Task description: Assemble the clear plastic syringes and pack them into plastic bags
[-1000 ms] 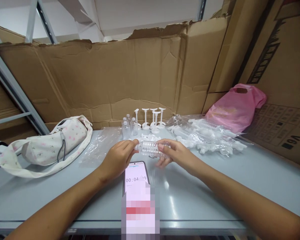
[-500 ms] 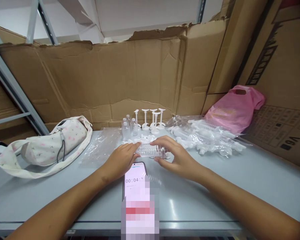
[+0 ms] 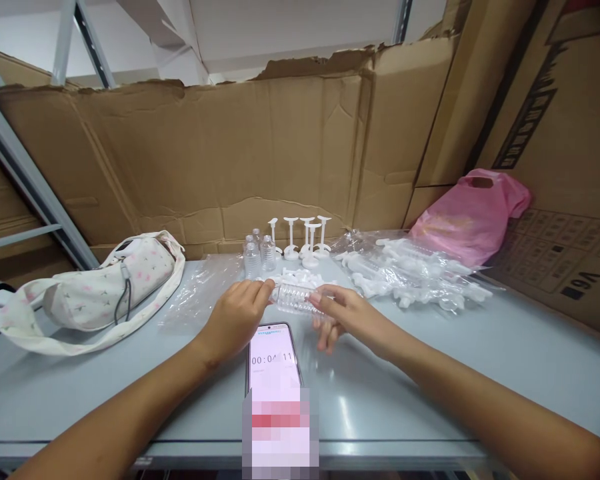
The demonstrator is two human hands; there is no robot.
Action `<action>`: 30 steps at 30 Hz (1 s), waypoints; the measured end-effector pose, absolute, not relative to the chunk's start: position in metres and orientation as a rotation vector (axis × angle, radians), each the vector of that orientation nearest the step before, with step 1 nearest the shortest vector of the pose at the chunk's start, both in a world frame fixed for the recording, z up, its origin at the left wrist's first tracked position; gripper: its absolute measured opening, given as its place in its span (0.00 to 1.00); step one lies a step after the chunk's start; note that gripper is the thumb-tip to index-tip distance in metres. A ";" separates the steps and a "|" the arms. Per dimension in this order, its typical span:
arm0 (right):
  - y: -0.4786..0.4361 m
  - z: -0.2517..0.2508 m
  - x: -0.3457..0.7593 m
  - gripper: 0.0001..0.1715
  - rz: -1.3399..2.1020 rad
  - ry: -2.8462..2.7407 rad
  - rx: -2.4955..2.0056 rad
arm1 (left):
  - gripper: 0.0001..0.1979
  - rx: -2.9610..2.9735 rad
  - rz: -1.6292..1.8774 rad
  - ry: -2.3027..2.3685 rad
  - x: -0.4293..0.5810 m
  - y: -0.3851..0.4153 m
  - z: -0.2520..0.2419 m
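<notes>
Clasping a clear bottle sideways between my left hand and right hand — presumably steadier with both ends gripped.

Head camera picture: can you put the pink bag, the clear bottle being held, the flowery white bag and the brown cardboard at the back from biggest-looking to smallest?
1. Brown cardboard
2. Flowery white bag
3. Pink bag
4. Clear bottle, partly covered by fingers

One head-worn view; forward and down over both hands, close above the table; facing upright cardboard
</notes>
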State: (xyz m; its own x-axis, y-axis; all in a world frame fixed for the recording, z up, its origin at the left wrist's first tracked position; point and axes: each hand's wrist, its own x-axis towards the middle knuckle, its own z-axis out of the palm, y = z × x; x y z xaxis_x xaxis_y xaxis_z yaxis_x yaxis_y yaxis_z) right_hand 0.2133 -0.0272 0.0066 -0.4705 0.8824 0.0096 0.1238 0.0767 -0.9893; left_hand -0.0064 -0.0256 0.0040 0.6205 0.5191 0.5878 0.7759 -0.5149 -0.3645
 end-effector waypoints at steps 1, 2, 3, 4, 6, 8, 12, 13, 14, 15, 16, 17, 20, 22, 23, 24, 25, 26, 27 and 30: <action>-0.027 0.006 0.213 0.23 1.497 -1.694 -1.004 | 0.11 -2.229 -0.542 -1.008 -0.007 -0.025 0.004; -0.027 0.005 0.212 0.23 1.480 -1.718 -1.009 | 0.11 -2.234 -0.540 -1.018 -0.007 -0.024 0.005; -0.027 0.004 0.213 0.23 1.388 -1.770 -1.016 | 0.11 -2.244 -0.541 -1.044 -0.007 -0.023 0.005; -0.027 0.003 0.214 0.24 1.225 -1.847 -1.017 | 0.10 -2.259 -0.548 -1.081 -0.007 -0.022 0.004; -0.026 0.001 0.218 0.30 0.769 -2.026 -0.972 | 0.10 -2.313 -0.564 -1.162 -0.006 -0.021 0.004; -0.026 0.000 0.222 0.35 0.354 -2.145 -0.858 | 0.11 -2.395 -0.564 -1.206 -0.006 -0.020 0.003; -0.025 0.000 0.227 0.24 0.099 -2.196 -0.738 | 0.12 -2.474 -0.561 -1.212 -0.005 -0.021 0.003; -0.025 0.000 0.227 0.22 0.110 -2.184 -0.750 | 0.12 -2.465 -0.567 -1.209 -0.006 -0.021 0.003; -0.025 0.000 0.226 0.21 0.136 -2.162 -0.768 | 0.12 -2.451 -0.572 -1.206 -0.006 -0.021 0.003; -0.025 0.000 0.226 0.21 0.171 -2.130 -0.792 | 0.12 -2.438 -0.577 -1.199 -0.006 -0.021 0.003; -0.026 0.000 0.225 0.22 0.213 -2.096 -0.822 | 0.11 -2.425 -0.581 -1.190 -0.006 -0.021 0.002; -0.027 0.000 0.224 0.22 0.261 -2.064 -0.853 | 0.11 -2.415 -0.583 -1.179 -0.006 -0.021 0.002; -0.030 0.001 0.220 0.22 0.450 -1.985 -0.957 | 0.11 -2.383 -0.585 -1.135 -0.007 -0.023 0.002; -0.032 0.002 0.218 0.21 0.596 -1.943 -1.025 | 0.11 -2.354 -0.575 -1.109 -0.007 -0.024 0.002; -0.033 0.003 0.217 0.21 0.665 -1.920 -1.057 | 0.11 -2.335 -0.566 -1.098 -0.007 -0.025 0.002; -0.034 0.005 0.217 0.22 0.731 -1.899 -1.084 | 0.11 -2.315 -0.557 -1.087 -0.007 -0.025 0.002; -0.034 0.006 0.216 0.22 0.795 -1.875 -1.107 | 0.11 -2.296 -0.546 -1.075 -0.007 -0.026 0.002; -0.035 0.007 0.215 0.22 0.856 -1.848 -1.123 | 0.11 -2.278 -0.535 -1.063 -0.006 -0.026 0.003; -0.035 0.008 0.215 0.22 0.913 -1.821 -1.133 | 0.11 -2.262 -0.527 -1.050 -0.006 -0.025 0.003; -0.034 0.010 0.216 0.22 1.018 -1.747 -1.140 | 0.11 -2.221 -0.525 -1.021 -0.006 -0.024 0.002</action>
